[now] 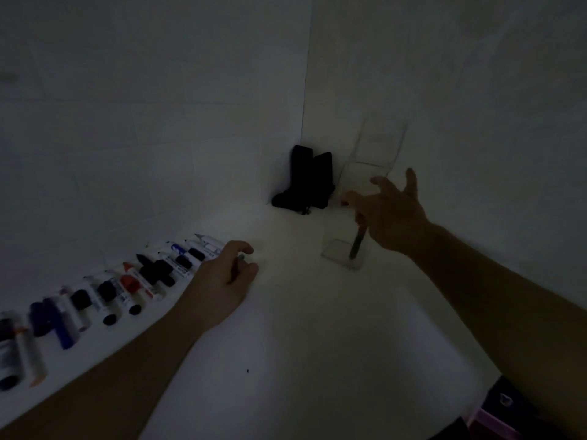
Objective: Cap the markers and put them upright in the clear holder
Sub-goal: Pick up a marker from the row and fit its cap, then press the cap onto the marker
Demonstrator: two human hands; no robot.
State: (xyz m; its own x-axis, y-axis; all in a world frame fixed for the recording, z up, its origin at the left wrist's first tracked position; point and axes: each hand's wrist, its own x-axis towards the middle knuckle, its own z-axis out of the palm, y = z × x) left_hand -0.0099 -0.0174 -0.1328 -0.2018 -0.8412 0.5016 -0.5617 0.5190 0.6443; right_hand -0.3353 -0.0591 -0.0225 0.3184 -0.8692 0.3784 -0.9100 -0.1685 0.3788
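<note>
Two bare forearms are extended over a white table (301, 344) in a dim, white-walled corner. A small greenish item, too dark to be identified, is pinched in the curled left hand (227, 274), beside the row of markers (127, 287); their labels cannot be read. The right hand (392, 214) is spread open over the clear holder (344, 246), where one dark marker (356, 247) stands tilted below the fingers (382, 182). Black objects (305, 179) occupy the corner.

Dim white table surface (286, 344) filling the lower frame, white walls (158, 106) meeting in a corner at upper centre, dark black object (306, 179) standing in that corner, pink and dark item (495, 420) at the lower right edge.
</note>
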